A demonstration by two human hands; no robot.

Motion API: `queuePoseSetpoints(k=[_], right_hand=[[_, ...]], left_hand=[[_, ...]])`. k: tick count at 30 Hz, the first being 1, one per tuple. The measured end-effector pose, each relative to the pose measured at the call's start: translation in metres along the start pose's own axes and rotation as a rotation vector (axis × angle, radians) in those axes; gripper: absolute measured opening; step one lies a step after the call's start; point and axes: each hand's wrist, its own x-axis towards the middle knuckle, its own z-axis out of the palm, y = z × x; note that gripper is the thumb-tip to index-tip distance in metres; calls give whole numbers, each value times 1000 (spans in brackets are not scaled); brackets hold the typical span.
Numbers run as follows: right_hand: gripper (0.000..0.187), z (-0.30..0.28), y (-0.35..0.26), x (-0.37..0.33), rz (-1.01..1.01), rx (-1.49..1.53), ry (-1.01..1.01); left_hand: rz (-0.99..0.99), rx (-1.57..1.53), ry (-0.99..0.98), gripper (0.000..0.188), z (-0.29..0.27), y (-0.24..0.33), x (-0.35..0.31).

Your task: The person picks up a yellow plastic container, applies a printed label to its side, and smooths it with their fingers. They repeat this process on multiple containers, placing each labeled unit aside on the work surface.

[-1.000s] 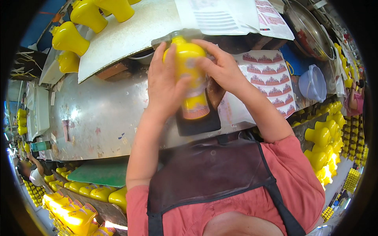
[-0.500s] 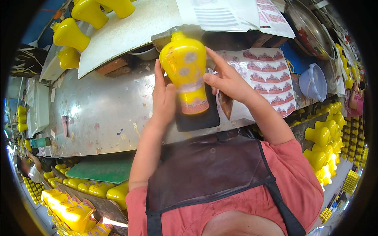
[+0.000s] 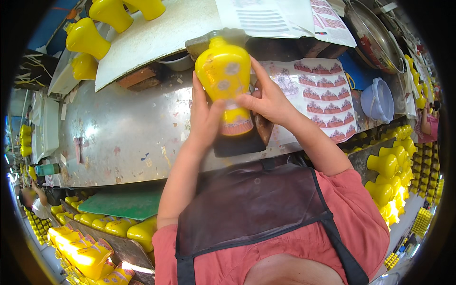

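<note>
Between my hands is a yellow, vase-shaped bottle (image 3: 216, 64) with a clear neck at the far end. It carries pale flower pictures, a pale band at its narrow waist and a pink patterned strip near its base. My left hand (image 3: 205, 118) holds its left side, thumb near the waist band. My right hand (image 3: 268, 97) grips the right side, its thumb pressed on the band. Under the bottle's base lies a black pad (image 3: 240, 146). Beside my right hand, a brown pointed piece (image 3: 264, 129) is partly covered.
A sheet of pink printed decals (image 3: 327, 107) lies to the right, beside a pale blue bucket (image 3: 377, 99). More yellow bottles (image 3: 88, 38) stand on a white board (image 3: 142, 47) at the far left. The metal table (image 3: 118, 128) bears scattered paper scraps. Many bottles fill racks below both sides.
Both thumbs have moved inward onto or near the bottle's waist, covering more of the pale band. The bottle has shifted slightly right and away from me.
</note>
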Motion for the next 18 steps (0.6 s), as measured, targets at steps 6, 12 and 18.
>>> queuePoseSetpoints(k=[6,12,18], right_hand=[[92,-10,-8,-1,-14,63,-72],[85,-15,-13,0,112,41,-60],[77,-16,-24,0,-78,-232,108]], left_hand=[[-15,-61,-31,97,-1,-1,-1],[-12,-78,-51,100,-1,10,-3],[16,-186,111,80,1,20,18]])
